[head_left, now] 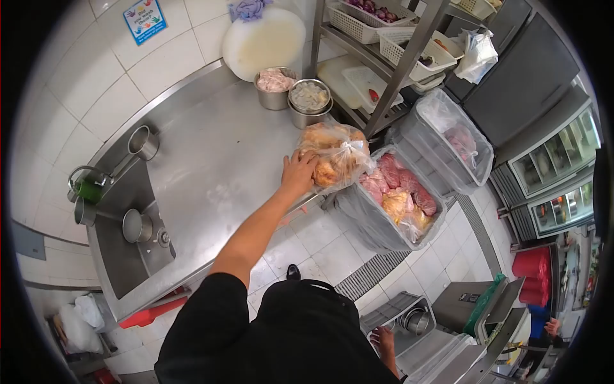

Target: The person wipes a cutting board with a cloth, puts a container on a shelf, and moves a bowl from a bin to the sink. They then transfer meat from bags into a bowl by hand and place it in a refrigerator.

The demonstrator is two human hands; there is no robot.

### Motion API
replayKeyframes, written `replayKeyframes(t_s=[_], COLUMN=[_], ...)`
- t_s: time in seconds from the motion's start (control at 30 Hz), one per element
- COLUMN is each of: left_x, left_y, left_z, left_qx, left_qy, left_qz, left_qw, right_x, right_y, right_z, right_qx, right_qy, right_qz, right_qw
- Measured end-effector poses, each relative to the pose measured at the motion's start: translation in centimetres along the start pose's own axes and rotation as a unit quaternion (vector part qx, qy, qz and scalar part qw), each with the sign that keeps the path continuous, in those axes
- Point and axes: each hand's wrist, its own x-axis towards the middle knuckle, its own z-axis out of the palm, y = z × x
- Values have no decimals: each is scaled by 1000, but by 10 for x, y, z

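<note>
A knotted clear plastic bag of chicken pieces (336, 144) lies at the right edge of the steel counter. My left hand (300, 171) grips its left side, fingers curled against the plastic. Low on the right, my right hand (385, 339) is at the rim of a grey crate (404, 306), with its fingers partly hidden. A metal pot (417, 320) stands inside that crate. Just right of the bag is a lined grey tub (358, 221) full of raw meat (400, 185) in plastic.
Behind the bag stand metal pots of pale food (309, 96) and raw meat (275, 81). A sink (121, 269) is set into the counter's left end. Shelves with white baskets (419, 54) rise at the back. Another lined tub (448, 137) is farther right. A co-worker's hand (552, 326) shows far right.
</note>
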Motion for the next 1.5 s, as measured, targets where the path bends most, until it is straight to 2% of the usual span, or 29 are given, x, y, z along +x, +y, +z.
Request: replayKeyframes(t_s=[0.03,0.17,0.27,0.43,0.57,0.63,0.67,0.7,0.73,0.77,0.83,0.87,0.93,0.97,1.03,1.17,1.23,1.37,1.43,1.5], left_x=[7,17,19,15,15,19,25,35,46,60,92,107,135,147,161,178,183,197,200,198], left_y=[-8,-22,-25,-27,-25,-36,-40,-44,-48,-58,-88,-100,-122,-134,-154,-149,-152,-162,-168,-169], left_z=[5,14,15,15,9,18,16,12,9,14,37,42,50,59,71,50,50,45,40,34], left_qx=[6,-34,-46,-53,-55,-154,-147,-270,-383,-377,-363,-355,-404,-397,-360,-229,-89,-20,-10,-5], left_qy=[-57,-91,-79,-26,-45,6,8,2,-2,1,148,153,165,169,156,153,182,169,103,75], left_qz=[27,48,68,91,82,92,87,-73,-229,-233,-319,-323,-426,-428,-489,-518,-445,-411,-393,-384], left_qw=[998,994,993,994,994,984,985,960,895,896,863,864,793,794,779,810,872,896,914,920], right_x=[-1,-8,-3,10,29,35,36,43,50,58,76,85,102,111,136,168,176,187,187,187], right_y=[-3,-12,-28,-65,-82,-89,-91,-91,-93,-94,-103,-111,-140,-154,-185,-262,-293,-327,-334,-333], right_z=[6,31,45,64,68,71,73,73,72,69,66,66,68,68,68,73,73,68,65,61], right_qx=[1,-11,-16,-31,-31,-34,-48,-61,-69,-73,-127,-123,-129,-129,-111,-102,-86,-106,-114,-130], right_qy=[5,3,0,-8,-19,-34,-38,-42,-55,-62,-76,-76,-87,-88,-105,-115,-122,-106,-99,-94], right_qz=[1,1,6,-38,-51,-44,-35,-25,-8,-8,15,19,9,1,-24,-67,-82,-80,-73,-69], right_qw=[1000,1000,1000,999,998,998,998,997,996,995,989,989,988,988,988,986,985,985,986,985])
